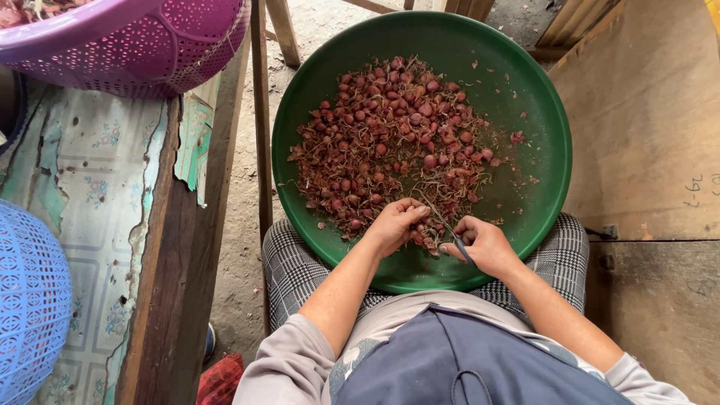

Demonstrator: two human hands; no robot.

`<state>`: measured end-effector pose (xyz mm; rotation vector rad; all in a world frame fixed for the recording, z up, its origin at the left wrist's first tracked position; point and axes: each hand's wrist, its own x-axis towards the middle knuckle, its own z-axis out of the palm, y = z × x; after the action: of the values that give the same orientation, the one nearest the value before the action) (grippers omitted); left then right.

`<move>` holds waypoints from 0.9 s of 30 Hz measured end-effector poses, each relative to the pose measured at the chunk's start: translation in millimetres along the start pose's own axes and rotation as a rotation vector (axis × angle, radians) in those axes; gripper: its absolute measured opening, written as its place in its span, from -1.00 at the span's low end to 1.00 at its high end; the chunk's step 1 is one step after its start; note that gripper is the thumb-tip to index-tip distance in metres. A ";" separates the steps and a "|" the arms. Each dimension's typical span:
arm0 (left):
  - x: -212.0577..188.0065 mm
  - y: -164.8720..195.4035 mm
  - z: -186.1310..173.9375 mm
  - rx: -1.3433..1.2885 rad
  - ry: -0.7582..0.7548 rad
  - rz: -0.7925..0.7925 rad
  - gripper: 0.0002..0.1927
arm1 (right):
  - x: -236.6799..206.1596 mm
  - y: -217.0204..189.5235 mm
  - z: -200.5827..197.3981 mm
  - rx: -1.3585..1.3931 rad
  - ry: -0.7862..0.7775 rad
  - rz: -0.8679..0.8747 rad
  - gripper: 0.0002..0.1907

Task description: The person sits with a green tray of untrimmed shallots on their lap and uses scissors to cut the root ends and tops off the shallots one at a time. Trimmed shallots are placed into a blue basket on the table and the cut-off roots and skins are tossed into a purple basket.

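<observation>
A person is sitting with a big round green tray (547,150) resting on their lap, over checked trousers (289,270). The tray is holding a heap of small red shallots (397,135) mixed with dry roots and papery skins, spreading from the middle down to the near rim. The left hand (394,225) is curling down into the near edge of the heap, fingers bunched together on a few shallots; can't tell exactly which one it's pinching. The right hand (484,244) is closing around a small knife (448,229), thin blade pointing up and left toward the left hand. Off to the left, a purple perforated basket (150,45) is sitting on a worn wooden counter (97,195), with a blue basket (30,307) at the near left edge.
</observation>
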<state>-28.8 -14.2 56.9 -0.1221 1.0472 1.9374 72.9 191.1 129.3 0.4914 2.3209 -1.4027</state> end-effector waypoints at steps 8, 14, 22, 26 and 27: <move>-1.4 11.6 -7.1 -0.268 0.013 0.001 -0.81 | 85.0 -39.6 -20.3 -0.232 0.487 -0.523 -0.49; 0.9 19.1 -21.1 -0.041 0.187 0.126 -0.74 | 134.5 -78.3 -4.6 -0.772 0.485 -0.575 -0.40; 3.7 14.1 -11.5 0.062 0.041 0.365 -0.62 | 70.6 -72.6 3.2 0.547 -0.085 -0.225 -0.57; 2.5 4.9 1.0 -0.007 0.003 0.378 -0.64 | 57.1 -72.4 5.1 0.477 -0.012 -0.139 -0.55; 1.1 4.4 2.9 -0.026 -0.002 0.370 -0.67 | 54.5 -72.8 4.1 0.444 -0.018 -0.176 -0.53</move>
<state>-31.9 -12.4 60.9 0.0647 1.1028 2.2814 -8.7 160.8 156.0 0.3988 2.0752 -2.0122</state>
